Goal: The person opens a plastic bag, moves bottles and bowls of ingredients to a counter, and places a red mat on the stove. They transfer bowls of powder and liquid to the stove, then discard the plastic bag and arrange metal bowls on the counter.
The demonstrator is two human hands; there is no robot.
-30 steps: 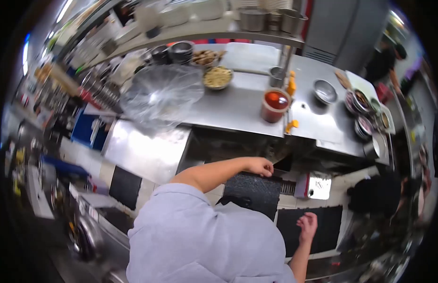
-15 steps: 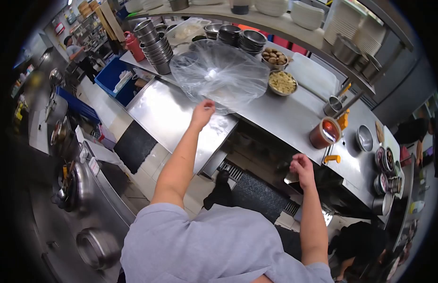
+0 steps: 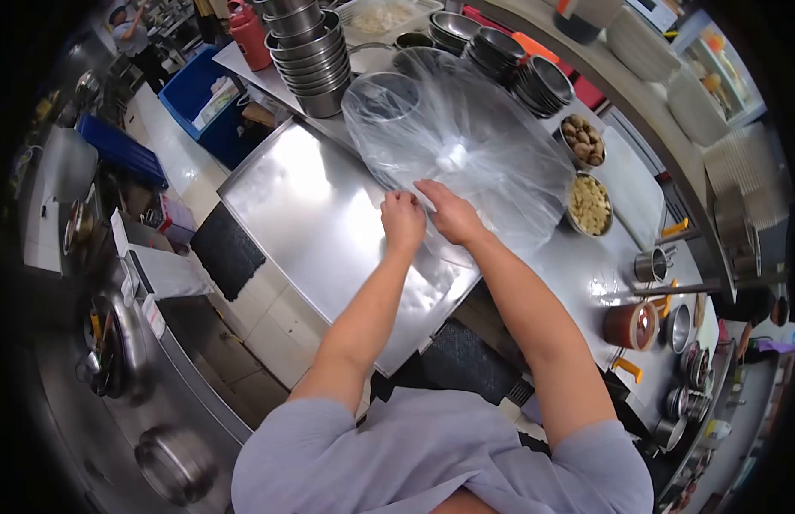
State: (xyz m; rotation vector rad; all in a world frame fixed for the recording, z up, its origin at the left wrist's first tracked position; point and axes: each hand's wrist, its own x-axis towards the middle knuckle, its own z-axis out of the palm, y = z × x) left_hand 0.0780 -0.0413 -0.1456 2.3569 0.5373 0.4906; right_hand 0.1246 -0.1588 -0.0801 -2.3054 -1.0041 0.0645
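A large clear plastic bag (image 3: 509,171) is spread over a wide round shape on the steel counter, with a white bunched spot near its middle. My left hand (image 3: 403,221) is at the bag's near edge, its fingers curled in; whatever they hold is hidden. Close beside it on the right, my right hand (image 3: 453,212) has its fingers stretched out over the edge of the plastic. Below both hands lies a bare steel surface (image 3: 303,223).
Stacked steel containers (image 3: 316,68) stand behind the bag on the left. On the right are bowls of mushrooms (image 3: 583,141) and pale cut pieces (image 3: 589,206), then a tub of red sauce (image 3: 630,326). A blue bin (image 3: 200,107) sits at the far left; a person (image 3: 136,43) stands beyond.
My right hand has come up from low on the right to the bag beside my left hand. My view has moved closer to the bag and turned left.
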